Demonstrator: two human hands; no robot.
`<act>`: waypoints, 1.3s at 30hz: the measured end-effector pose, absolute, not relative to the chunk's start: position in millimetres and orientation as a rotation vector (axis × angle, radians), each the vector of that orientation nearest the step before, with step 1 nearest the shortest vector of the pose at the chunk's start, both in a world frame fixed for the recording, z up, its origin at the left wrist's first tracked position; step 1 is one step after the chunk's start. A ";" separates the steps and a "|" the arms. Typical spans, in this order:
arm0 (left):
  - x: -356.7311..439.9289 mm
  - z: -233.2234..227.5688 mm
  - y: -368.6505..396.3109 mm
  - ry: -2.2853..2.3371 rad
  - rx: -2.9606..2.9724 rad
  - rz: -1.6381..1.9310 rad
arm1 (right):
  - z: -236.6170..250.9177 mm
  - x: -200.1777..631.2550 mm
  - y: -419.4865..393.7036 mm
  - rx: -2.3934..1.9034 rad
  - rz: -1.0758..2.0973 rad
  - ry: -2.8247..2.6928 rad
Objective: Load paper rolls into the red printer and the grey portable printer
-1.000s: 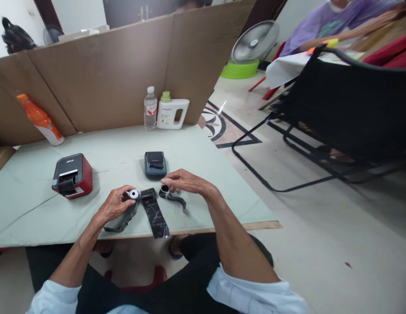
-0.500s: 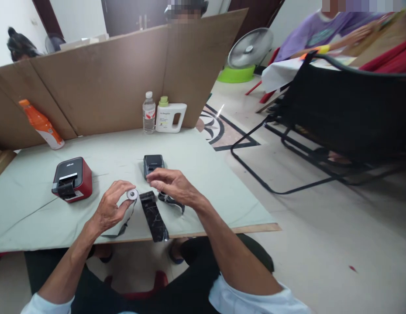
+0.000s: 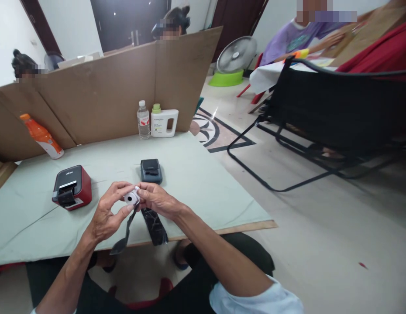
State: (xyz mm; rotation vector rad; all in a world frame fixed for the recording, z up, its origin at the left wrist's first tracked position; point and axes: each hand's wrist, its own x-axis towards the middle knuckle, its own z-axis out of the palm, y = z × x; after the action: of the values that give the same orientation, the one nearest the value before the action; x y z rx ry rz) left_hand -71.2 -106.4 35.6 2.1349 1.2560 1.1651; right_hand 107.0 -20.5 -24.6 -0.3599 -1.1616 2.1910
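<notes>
Between my two hands is a small white roll [image 3: 131, 198] with a dark hole at its centre. My left hand [image 3: 109, 211] grips it from the left, thumb below and fingers above. My right hand [image 3: 159, 199] pinches its right side. A dark strip [image 3: 127, 233] dangles from the roll past the table's front edge. Under my right hand lies a flat black strip [image 3: 154, 226] with pale marbled lines. Just beyond my hands stands a small dark device [image 3: 151, 170], like a portable label printer. A red and black label printer [image 3: 72, 187] sits to the left.
At the back of the green-covered table [image 3: 108, 152] stand an orange bottle [image 3: 42, 136], a water bottle [image 3: 143, 121] and a white jug [image 3: 164, 123]. Behind them rises a cardboard screen [image 3: 104, 87]. A black folding chair [image 3: 334, 113] and a fan [image 3: 236, 54] are off to the right.
My right hand has come left and down and taken hold of the roll with my left hand. The roll has turned, and its dark strip hangs lower. The view has shifted slightly.
</notes>
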 end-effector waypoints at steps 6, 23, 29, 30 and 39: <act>-71.7 36.1 -106.4 1.370 1.967 1.159 | -22.6 105.0 -21.7 -0.411 2.134 -1.043; -76.6 34.4 -103.4 1.250 1.642 1.173 | -21.7 105.2 -23.5 -0.354 2.214 -1.059; -87.6 53.3 -93.5 1.246 1.950 0.950 | -23.0 105.1 -23.9 -0.350 2.284 -1.083; -88.2 58.4 -91.7 1.239 1.989 0.881 | -23.4 104.9 -24.3 -0.347 2.290 -1.093; -85.2 54.6 -85.5 1.137 2.055 0.909 | -30.4 101.5 -28.1 -0.336 2.337 -1.104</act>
State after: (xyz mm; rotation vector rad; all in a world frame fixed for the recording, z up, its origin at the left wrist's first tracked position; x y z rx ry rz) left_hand -85.2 -85.5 54.6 2.0549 1.1372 0.9092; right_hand 101.5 -28.1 -30.4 -0.3356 -1.1036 2.3367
